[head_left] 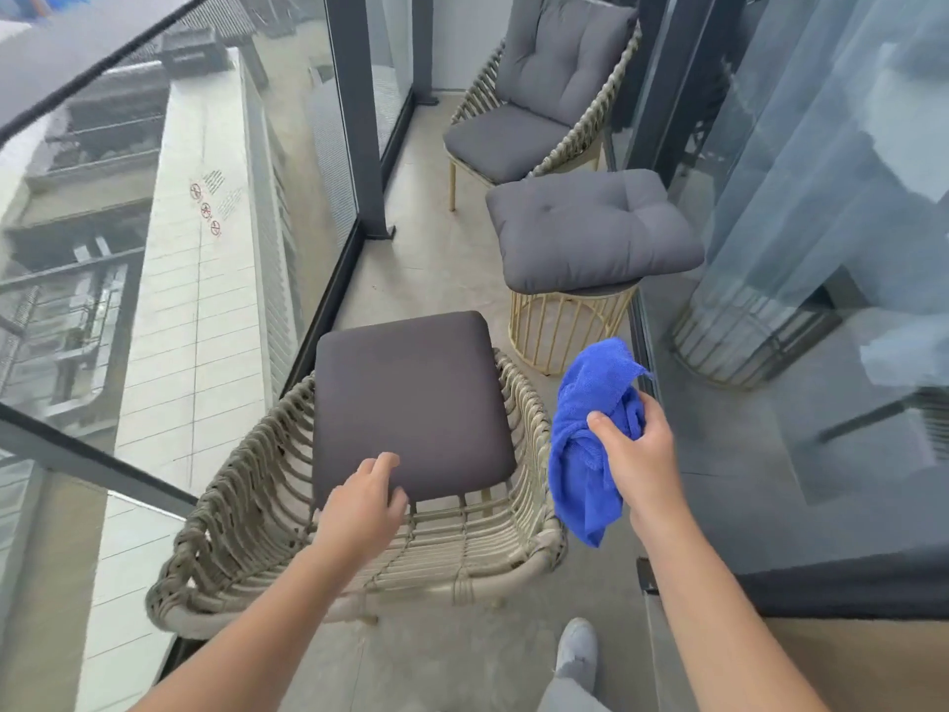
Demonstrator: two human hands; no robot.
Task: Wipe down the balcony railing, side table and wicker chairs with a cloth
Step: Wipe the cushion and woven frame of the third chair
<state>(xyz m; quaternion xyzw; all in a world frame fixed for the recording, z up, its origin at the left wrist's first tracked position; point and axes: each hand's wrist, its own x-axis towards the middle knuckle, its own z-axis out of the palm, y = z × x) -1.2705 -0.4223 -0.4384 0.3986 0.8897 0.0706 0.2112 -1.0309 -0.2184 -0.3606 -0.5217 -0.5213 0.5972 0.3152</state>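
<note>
both forearms reach out from the bottom edge, a grey shoe (577,647) showing on the floor between them. left hand (365,498) lies on the near corner of the dark seat pad (411,403), fingers (382,462) loosely bent over its edge; whether they actually grip it i cannot tell. right hand (634,457) holds the blue cloth (585,444) bunched in curled fingers, up in the air just beside the right arm of the near wicker chair (246,506), not touching it.

the step looks like wiping this chair, with the left hand steadying or shifting the pad. to do it well, i'd keep the pad pinned, spread the cloth flatter over the palm so more of it meets the weave, and run along the strands, since dust sits in the gaps.

further off stand the side table (565,321), a grey cushion (590,228) lying on its tabletop, and the second chair (544,95). the balcony railing (102,59) runs along the left above the glass.
</note>
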